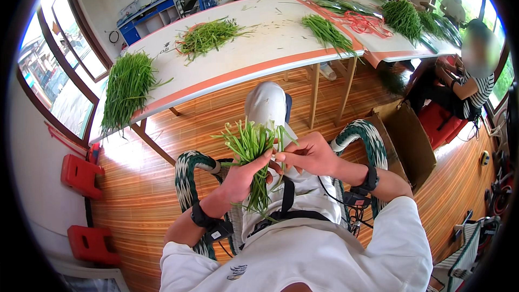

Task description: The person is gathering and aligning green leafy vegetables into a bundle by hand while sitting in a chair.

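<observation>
Above my lap my left hand (244,178) is wrapped round a bunch of green chives (246,141). Their pale cut ends fan out at the top, and the long leaves hang below the fist. Close against the bunch, on its right side, my right hand (309,154) is closed in a pinch. A thin chive stalk (281,136) rises at its fingertips; the lower part of that stalk is hidden between the two hands.
Before me stands a long white table (216,73) with a chive pile (128,89) at left, a loose heap (208,38) and a smaller bunch (327,32). Red ribbon (362,23) lies farther right. A cardboard box (405,143), red stools (81,176) and co-workers are around.
</observation>
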`<state>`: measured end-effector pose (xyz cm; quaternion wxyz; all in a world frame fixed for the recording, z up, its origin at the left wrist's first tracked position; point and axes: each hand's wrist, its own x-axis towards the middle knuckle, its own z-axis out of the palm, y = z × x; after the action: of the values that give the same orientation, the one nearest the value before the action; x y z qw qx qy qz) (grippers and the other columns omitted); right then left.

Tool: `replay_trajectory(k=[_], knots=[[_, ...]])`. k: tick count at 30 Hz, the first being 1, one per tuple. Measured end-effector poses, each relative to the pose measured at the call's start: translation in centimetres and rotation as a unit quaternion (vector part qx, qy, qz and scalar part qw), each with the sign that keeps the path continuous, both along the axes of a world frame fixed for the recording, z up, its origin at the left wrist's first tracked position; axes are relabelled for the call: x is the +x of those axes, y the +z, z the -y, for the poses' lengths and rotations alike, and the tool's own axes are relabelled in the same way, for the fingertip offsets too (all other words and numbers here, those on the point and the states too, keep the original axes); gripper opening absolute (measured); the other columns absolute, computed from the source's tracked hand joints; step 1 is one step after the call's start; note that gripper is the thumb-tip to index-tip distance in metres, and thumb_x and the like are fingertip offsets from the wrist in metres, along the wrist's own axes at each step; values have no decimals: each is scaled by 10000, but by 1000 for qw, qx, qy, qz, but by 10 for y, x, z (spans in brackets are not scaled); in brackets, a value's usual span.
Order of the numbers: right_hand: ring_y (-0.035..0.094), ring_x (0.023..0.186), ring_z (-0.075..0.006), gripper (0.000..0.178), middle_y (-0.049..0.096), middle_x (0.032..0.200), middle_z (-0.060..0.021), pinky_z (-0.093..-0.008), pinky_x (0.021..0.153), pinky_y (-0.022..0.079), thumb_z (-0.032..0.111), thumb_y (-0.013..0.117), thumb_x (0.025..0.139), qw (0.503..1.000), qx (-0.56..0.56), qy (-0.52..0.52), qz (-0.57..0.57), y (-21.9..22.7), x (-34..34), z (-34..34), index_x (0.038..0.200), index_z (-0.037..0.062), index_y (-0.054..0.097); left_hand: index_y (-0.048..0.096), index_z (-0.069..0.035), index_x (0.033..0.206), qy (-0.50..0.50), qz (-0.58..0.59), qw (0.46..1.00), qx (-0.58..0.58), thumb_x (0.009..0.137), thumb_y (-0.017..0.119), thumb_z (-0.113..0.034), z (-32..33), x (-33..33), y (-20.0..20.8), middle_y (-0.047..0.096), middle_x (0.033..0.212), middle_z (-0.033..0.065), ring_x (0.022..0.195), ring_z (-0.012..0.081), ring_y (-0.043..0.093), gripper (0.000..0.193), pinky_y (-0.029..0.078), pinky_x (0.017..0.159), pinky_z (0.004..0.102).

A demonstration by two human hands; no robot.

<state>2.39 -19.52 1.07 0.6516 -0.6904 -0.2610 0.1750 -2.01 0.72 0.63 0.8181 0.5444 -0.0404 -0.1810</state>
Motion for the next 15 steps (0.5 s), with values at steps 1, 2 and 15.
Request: replay_trajectory(k=[1,2,15], knots=[[524,526,-21,255,628,626,6,-195,464,420,240,712,898,1000,-5,-10,1,1,0,0,771,19,728,535,-31,1249,-8,-3,1000,-2,1012,484,-262,0,1,0,630,943,99,752,146,622,334,449,537,246],[512,523,-19,264,617,607,7,-200,463,416,237,714,897,1000,-13,-3,15,1,0,0,755,14,723,536,-26,1248,-16,-5,1000,-4,1014,479,-269,-2,2,0,632,916,96,741,144,622,342,448,537,245],[480,487,-42,274,603,537,-53,-242,454,396,215,783,820,971,-73,-132,185,-8,-3,-11,704,-18,699,583,15,1239,-12,-29,999,-41,1009,502,-274,-2,1,-9,614,753,51,611,107,555,378,395,534,222]])
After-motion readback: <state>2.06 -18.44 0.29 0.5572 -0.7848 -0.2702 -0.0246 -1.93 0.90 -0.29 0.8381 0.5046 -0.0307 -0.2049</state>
